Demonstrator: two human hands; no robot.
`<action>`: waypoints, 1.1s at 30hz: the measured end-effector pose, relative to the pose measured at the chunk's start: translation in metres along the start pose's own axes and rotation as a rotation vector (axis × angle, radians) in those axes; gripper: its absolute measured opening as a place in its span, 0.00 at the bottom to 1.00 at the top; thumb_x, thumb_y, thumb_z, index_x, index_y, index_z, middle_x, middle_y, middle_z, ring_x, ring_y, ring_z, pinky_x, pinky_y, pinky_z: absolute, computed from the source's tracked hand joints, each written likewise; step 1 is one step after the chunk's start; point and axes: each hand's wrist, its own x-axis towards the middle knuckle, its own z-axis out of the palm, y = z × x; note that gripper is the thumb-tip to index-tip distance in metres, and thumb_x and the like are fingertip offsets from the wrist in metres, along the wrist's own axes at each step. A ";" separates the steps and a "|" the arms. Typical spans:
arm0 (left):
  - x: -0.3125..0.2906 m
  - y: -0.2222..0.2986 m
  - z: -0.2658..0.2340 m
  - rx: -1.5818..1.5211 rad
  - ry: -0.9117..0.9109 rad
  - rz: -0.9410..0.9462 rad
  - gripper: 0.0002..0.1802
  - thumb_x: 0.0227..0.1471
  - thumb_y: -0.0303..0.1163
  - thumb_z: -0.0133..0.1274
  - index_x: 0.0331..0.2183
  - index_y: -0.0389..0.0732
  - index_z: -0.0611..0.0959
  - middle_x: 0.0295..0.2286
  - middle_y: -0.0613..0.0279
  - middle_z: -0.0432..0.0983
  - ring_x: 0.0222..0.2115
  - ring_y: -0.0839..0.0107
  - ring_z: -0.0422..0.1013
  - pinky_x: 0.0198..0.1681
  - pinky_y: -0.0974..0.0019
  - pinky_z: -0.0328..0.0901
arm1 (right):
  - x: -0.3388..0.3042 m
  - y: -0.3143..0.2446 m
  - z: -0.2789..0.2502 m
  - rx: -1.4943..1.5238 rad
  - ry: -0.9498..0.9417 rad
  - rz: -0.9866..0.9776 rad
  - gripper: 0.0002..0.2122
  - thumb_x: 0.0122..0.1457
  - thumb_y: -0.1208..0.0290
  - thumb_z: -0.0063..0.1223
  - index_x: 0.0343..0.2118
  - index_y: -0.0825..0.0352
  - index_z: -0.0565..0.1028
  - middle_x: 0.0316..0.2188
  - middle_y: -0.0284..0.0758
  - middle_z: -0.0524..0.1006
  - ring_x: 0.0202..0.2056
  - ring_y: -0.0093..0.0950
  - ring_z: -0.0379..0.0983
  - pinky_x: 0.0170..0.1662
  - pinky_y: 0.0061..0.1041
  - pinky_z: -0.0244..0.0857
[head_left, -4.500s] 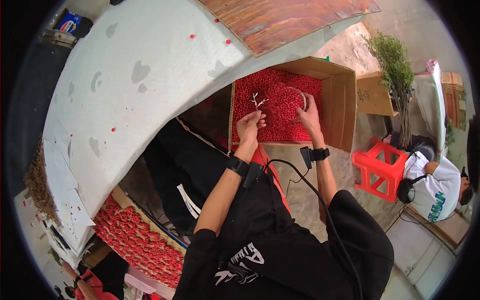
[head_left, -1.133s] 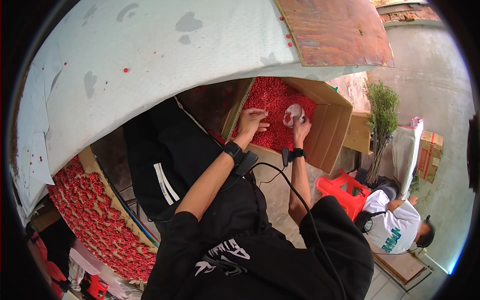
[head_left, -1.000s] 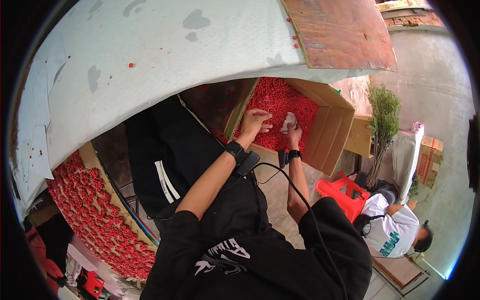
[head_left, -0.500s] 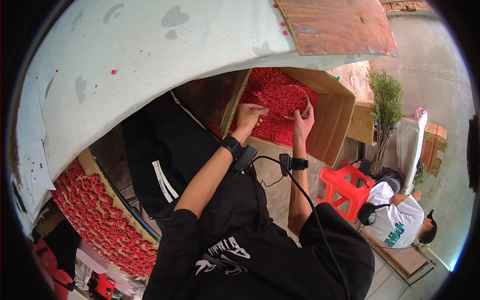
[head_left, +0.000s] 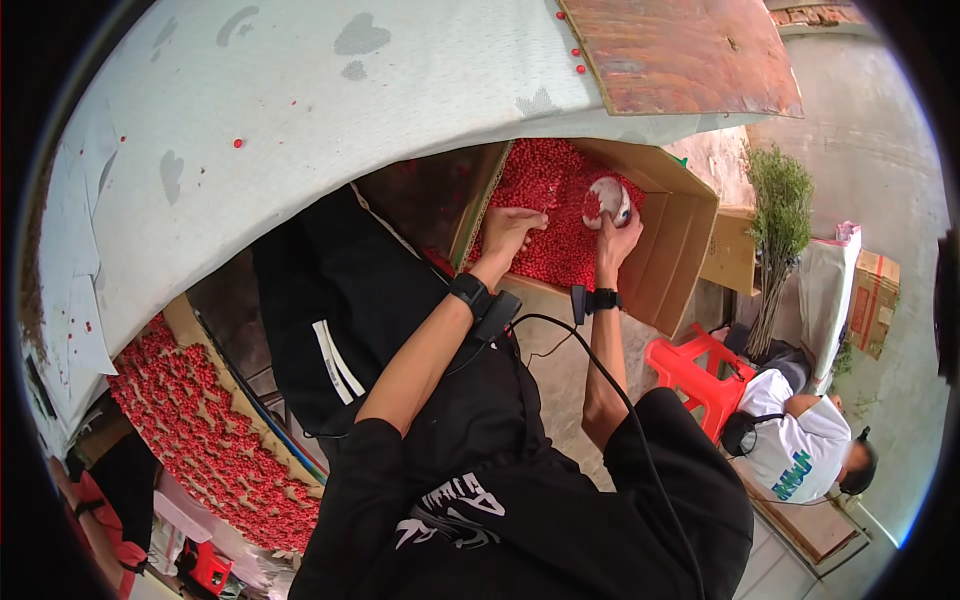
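Note:
A cardboard box [head_left: 672,235] holds a deep layer of small red berry-like beads [head_left: 545,262]. Over its right side, my right hand [head_left: 618,238] grips a small round plastic tub [head_left: 622,205] by its near edge. The tub is tipped so that its whitish inside shows, with some red beads in it. My left hand [head_left: 510,235] hovers over the left part of the beads, thumb and fingers drawn together. Whatever is between those fingertips is too small to make out. Black straps with small devices circle both wrists.
A pale cloth-covered table [head_left: 300,90] with stray beads and a wooden board [head_left: 690,60] lies beyond the box. At left is a panel [head_left: 215,430] covered in red beads. A red stool [head_left: 703,378], a bundle of stems [head_left: 778,230] and another person [head_left: 795,435] are at right.
My right hand has tilted the tub, so its whitish inside with beads now shows. My left hand stays over the beads, fingers together. The whole view has shifted slightly.

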 end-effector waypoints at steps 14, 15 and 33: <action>0.009 -0.008 -0.006 -0.082 0.036 -0.026 0.12 0.53 0.34 0.54 0.35 0.34 0.81 0.29 0.57 0.80 0.18 0.79 0.72 0.14 0.78 0.59 | -0.049 0.032 0.042 0.506 -0.462 0.630 0.18 0.50 0.78 0.48 0.46 0.72 0.70 0.32 0.34 0.74 0.28 0.24 0.70 0.33 0.24 0.66; 0.009 -0.009 -0.007 -0.081 0.047 -0.027 0.12 0.53 0.34 0.53 0.35 0.34 0.81 0.28 0.57 0.80 0.18 0.79 0.73 0.14 0.78 0.59 | -0.048 0.013 0.031 0.569 -0.486 0.640 0.17 0.51 0.78 0.46 0.46 0.70 0.70 0.29 0.31 0.73 0.26 0.21 0.69 0.31 0.20 0.65; 0.009 -0.009 -0.002 -0.117 0.038 -0.070 0.09 0.54 0.30 0.49 0.31 0.34 0.79 0.27 0.56 0.80 0.21 0.74 0.76 0.16 0.76 0.62 | -0.025 -0.139 -0.033 0.155 0.008 -0.170 0.25 0.43 0.77 0.58 0.48 0.70 0.68 0.42 0.42 0.67 0.43 0.37 0.66 0.49 0.31 0.61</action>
